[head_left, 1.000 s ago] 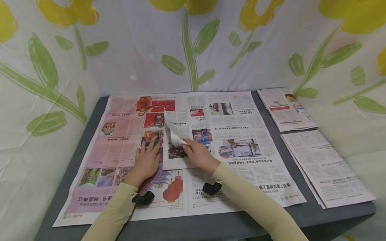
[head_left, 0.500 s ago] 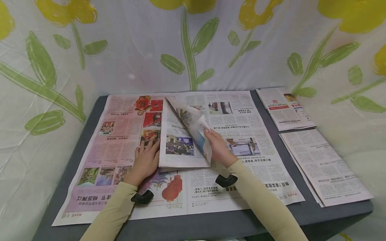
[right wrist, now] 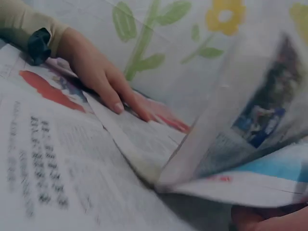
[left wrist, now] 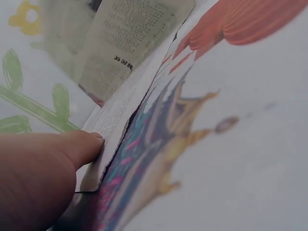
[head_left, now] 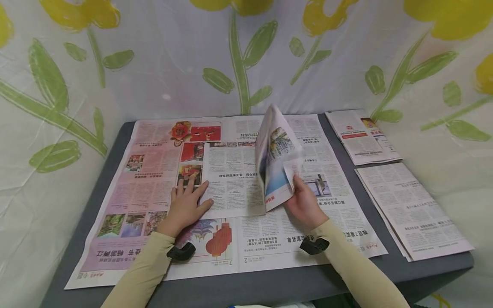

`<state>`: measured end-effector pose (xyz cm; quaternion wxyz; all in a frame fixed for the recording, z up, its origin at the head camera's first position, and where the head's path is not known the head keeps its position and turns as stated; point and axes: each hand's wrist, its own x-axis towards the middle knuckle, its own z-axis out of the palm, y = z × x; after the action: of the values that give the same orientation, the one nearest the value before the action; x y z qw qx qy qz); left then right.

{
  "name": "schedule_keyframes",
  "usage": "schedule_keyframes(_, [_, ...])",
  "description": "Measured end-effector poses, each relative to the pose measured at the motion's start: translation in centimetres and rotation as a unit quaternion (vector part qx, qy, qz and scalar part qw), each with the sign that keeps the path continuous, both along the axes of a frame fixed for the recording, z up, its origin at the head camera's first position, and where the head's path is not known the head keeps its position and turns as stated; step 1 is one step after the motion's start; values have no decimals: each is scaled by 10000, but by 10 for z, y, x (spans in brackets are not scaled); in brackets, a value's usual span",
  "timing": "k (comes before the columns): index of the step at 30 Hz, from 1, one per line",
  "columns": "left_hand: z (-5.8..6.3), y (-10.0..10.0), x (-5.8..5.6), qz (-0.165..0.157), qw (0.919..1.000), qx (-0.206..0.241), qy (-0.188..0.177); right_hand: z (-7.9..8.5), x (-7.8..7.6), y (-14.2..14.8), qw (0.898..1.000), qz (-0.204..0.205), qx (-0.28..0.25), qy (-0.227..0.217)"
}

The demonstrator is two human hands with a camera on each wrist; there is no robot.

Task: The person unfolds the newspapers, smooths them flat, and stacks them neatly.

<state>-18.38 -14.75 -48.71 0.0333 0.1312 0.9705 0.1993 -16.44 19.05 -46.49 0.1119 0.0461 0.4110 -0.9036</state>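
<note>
A small folded newspaper [head_left: 231,188] lies on top of a large spread newspaper [head_left: 146,252]. Its upper sheets [head_left: 281,149] stand lifted on the right side, bent upward from the middle. My right hand [head_left: 307,203] grips the outer edge of these sheets, thumb on the near face. My left hand [head_left: 186,207] rests flat with spread fingers, its thumb and index fingertip on the small newspaper's left edge. In the left wrist view the thumb [left wrist: 86,147] touches that edge. The right wrist view shows the raised sheets [right wrist: 231,125] parting, with part of the right hand [right wrist: 269,220] below them.
Two folded newspaper stacks lie along the table's right side, a farther one [head_left: 362,139] and a nearer one [head_left: 416,209]. The dark grey table [head_left: 269,291] ends at the front. A white curtain [head_left: 169,60] with painted flowers hangs behind.
My right hand has moved right, lifting the small newspaper's sheets from nearly flat to upright and baring the page underneath. My left hand stays in place, its thumb now spread onto the paper.
</note>
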Motion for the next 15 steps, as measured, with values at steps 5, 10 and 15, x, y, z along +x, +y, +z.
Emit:
schedule_keyframes(5, [2,2,0,16,10000,-28,-45,-3,11,33,9959,-310,-456,-711])
schedule_keyframes(10, [2,2,0,15,10000,15,-91,-2,17,60,9889,-818,-949,-800])
schedule_keyframes(15, [4,2,0,-6,9999,98,22,10,21,79,9817,-1472,827,-880])
